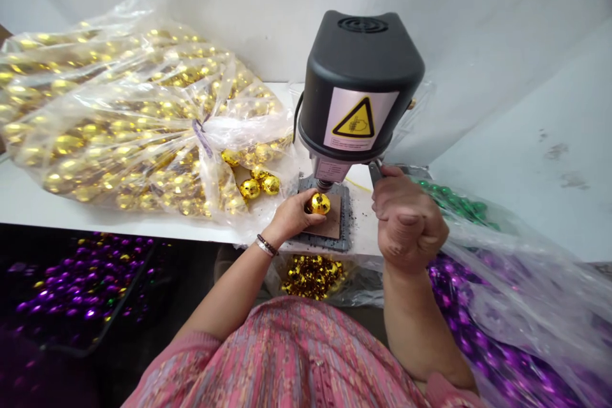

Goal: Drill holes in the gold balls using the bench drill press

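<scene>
A black drill press (pixel 366 64) with a yellow warning label stands on the white table. Between the thumb and fingers of my left hand (pixel 297 213) is a shiny gold faceted ball (pixel 319 203), held just under the drill chuck (pixel 324 185). Beneath the ball lies a brown board (pixel 329 226) on the grey, debris-strewn base (pixel 345 241). My right hand (pixel 408 217) is closed around the press's lever (pixel 375 172), most of which the hand hides. Whether the drill bit touches the ball cannot be seen.
A large clear bag of gold balls (pixel 119 121) fills the table's left side, with several loose gold balls (pixel 261 183) by its mouth. More gold balls (pixel 313 277) sit below the table edge. Purple balls (pixel 86 280) lie lower left; bagged green (pixel 459 204) and purple balls (pixel 482 319) are right.
</scene>
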The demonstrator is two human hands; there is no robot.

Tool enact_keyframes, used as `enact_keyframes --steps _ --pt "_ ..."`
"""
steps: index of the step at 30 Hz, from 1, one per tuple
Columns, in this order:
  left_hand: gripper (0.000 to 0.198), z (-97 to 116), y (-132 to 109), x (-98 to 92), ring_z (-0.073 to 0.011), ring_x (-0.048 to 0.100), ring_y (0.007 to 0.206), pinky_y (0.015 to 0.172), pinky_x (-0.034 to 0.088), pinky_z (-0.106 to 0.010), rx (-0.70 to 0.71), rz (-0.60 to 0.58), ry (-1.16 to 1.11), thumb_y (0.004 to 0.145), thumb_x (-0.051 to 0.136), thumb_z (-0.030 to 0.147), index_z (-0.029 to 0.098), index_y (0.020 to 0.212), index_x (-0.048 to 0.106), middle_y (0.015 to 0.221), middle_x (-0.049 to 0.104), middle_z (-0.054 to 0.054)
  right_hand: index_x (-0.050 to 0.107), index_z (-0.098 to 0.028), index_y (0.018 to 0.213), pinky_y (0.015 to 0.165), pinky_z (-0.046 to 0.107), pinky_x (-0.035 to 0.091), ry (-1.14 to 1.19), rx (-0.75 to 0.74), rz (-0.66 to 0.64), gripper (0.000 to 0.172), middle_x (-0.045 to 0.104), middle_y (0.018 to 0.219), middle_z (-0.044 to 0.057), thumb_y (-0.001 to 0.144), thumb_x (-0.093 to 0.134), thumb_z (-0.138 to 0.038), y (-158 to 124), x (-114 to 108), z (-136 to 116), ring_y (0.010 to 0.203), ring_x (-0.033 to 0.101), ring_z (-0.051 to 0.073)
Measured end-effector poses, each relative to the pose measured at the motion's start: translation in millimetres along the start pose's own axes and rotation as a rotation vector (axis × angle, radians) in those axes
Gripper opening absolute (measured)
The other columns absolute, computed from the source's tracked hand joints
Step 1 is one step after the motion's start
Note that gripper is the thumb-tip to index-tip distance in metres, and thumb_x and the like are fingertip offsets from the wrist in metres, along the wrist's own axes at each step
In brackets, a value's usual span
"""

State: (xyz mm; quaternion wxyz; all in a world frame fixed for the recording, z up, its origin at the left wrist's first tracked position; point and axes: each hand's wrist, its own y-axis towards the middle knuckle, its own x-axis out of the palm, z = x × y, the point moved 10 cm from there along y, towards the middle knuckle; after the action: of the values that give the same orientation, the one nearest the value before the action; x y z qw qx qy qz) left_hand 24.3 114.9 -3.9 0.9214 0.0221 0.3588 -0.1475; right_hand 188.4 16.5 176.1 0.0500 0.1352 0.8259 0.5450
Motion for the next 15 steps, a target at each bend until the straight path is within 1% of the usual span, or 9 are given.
enact_keyframes --steps 3,8,12,15 --pt "0.059 2.3 -1.3 0.3 -0.0258 0.071 0.101 0.088 0.053 -0.034 0.004 -0.006 0.014 0.074 0.08 0.034 0.022 0.131 0.066 0.116 0.077 -0.006 0.052 -0.019 0.072 0.091 0.04 0.057 0.025 -0.038 0.043 0.031 0.054 0.062 -0.004 0.098 0.046 -0.033 -2.1 -0.9 -0.1 0.064 0.056 0.009" --pt "0.057 4.2 -2.7 -0.3 -0.0257 0.07 0.097 0.084 0.053 -0.033 0.004 -0.005 0.042 0.076 0.078 0.036 0.021 0.13 0.066 0.11 0.077 -0.006 0.051 -0.019 0.068 0.087 0.041 0.056 0.019 -0.009 0.077 0.034 0.052 0.06 -0.003 0.097 0.047 -0.036 -5.3 -1.9 3.7 0.061 0.055 0.01" --pt "0.057 4.5 -3.0 -0.7 -0.0249 0.07 0.097 0.085 0.052 -0.033 0.009 0.004 0.038 0.076 0.078 0.035 0.022 0.129 0.065 0.111 0.077 -0.006 0.051 -0.019 0.067 0.087 0.041 0.056 0.031 -0.028 0.117 0.035 0.051 0.059 -0.003 0.097 0.047 -0.037 -10.2 -4.8 5.3 0.06 0.055 0.01" --pt "0.054 4.0 -2.7 -0.1 -0.0246 0.07 0.097 0.084 0.051 -0.032 0.017 0.004 0.003 0.076 0.077 0.035 0.021 0.127 0.066 0.111 0.077 -0.005 0.051 -0.019 0.066 0.089 0.041 0.056 0.005 -0.04 0.103 0.036 0.053 0.06 -0.003 0.097 0.046 -0.038 -15.5 -4.2 7.9 0.061 0.056 0.01"
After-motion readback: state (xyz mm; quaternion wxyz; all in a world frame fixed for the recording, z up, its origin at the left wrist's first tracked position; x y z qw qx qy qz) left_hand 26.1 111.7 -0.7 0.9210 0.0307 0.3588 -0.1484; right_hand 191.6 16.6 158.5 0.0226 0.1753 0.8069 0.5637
